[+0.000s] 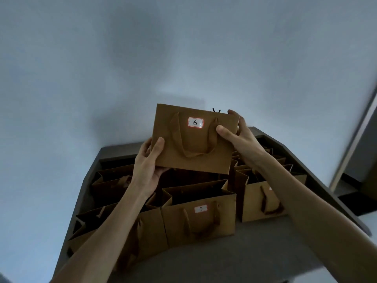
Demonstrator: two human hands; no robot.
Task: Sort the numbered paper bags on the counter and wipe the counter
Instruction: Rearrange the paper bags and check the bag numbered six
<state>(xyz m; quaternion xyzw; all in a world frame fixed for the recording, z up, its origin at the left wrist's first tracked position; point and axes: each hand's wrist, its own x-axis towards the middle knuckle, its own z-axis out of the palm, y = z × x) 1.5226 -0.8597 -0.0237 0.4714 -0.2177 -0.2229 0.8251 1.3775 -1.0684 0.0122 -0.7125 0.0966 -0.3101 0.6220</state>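
Nearest the lens: two bare forearms, entering from the lower left and lower right corners and converging upward toward the centre. Left hand point(148, 166) raised, palm turned inward, thumb laid flat on the front face and fingers wrapped behind the lower left corner of a flat brown paper bag with ribbon handles and a white, red-edged label reading 6 point(194, 139). Right hand point(237, 132) raised higher, thumb pressed on the front near the upper right handle, fingers curled over the top right edge. Both hands closed on this bag, held in the air, tilted slightly clockwise, above and clear of the rest. Below it, on the dark grey counter point(244, 260): an upright, open brown paper bag labelled 5 point(201, 219) at centre; another open brown bag with ribbon handles point(263, 203) just beside it to the right, label hidden by the right forearm; further open brown bags point(114, 178) in rows to the left and behind, numbers not legible. Pale grey wall point(183, 48) behind the counter.
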